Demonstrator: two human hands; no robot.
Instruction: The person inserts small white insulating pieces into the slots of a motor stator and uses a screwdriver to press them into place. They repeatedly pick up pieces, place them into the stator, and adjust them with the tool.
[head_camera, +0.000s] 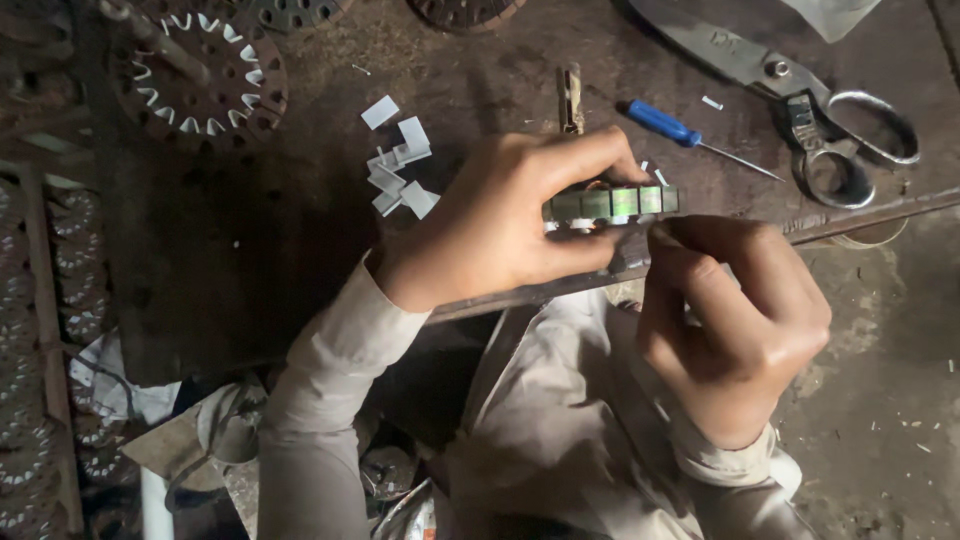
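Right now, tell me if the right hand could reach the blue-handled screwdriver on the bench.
Probably yes. The right hand is pinching at the green-banded part, and the screwdriver lies in the open just beyond, with nothing between them but bare bench.

The light is dim and warm, falling mostly on my left hand (500, 225) and right hand (735, 320), while the left side and the bottom corners sink into near-black shadow. The scissors (800, 100) catch a pale glint on their blades and handles, and the white paper scraps (400, 165) stand out brightest on the dark bench (250, 230). The whole picture is soft and grainy, my sleeves (330, 400) smeared and without fine detail.
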